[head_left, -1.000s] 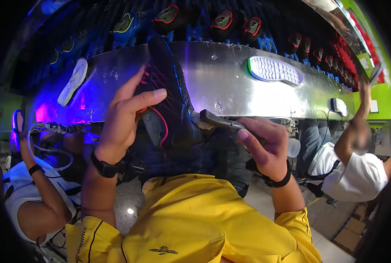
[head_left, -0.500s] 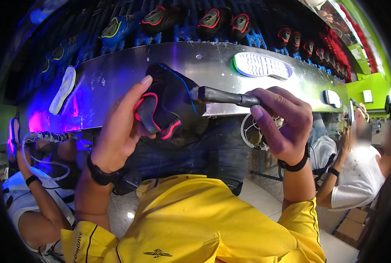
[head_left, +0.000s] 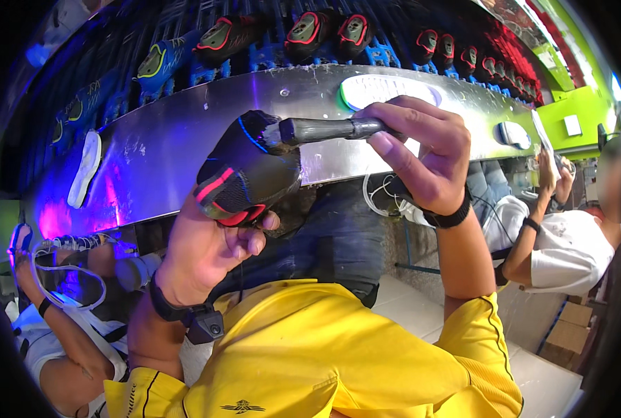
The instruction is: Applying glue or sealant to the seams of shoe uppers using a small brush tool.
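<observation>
A black shoe upper (head_left: pixel 253 171) with pink-red and blue trim is held up in front of me, over the near edge of the metal bench. My left hand (head_left: pixel 209 247) grips it from below at its pink-edged collar; some of those fingers are hidden behind it. In my right hand (head_left: pixel 422 150) is a dark-handled brush (head_left: pixel 328 130), pinched between thumb and fingers near the handle's end. Its bristles touch the shoe upper near the blue line at the top.
The metal bench (head_left: pixel 185 132) carries a white sole (head_left: pixel 85 169) at left, a white sole (head_left: pixel 387 92) beyond my right hand and another (head_left: pixel 514 135) farther right. Behind it, several shoe uppers on lasts (head_left: pixel 307 35) stand on a dark rack. People sit at both sides.
My left hand has turned the shoe upper so its collar now faces down toward me. The brush has shifted left with my right hand, onto another part of the upper.
</observation>
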{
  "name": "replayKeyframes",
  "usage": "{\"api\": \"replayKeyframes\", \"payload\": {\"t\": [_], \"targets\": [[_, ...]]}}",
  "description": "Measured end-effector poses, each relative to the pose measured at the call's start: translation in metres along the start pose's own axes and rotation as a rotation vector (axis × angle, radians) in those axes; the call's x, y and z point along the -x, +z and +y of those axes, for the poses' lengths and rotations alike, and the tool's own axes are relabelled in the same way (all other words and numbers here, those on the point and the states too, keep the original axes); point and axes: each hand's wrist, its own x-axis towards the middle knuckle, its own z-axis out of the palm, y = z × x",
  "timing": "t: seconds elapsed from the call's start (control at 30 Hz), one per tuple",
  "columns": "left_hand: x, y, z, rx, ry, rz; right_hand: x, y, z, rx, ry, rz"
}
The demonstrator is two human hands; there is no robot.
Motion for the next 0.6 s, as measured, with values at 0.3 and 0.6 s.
{"api": "replayKeyframes", "payload": {"t": [0.3, 0.6], "targets": [[-0.001, 0.012, -0.016, 0.064, -0.077, 0.017, 0.014, 0.006, 0.015, -0.06, -0.019, 0.037], [-0.004, 0.017, -0.026, 0.104, -0.084, 0.01, 0.044, 0.014, 0.031, -0.164, 0.048, 0.074]]}}
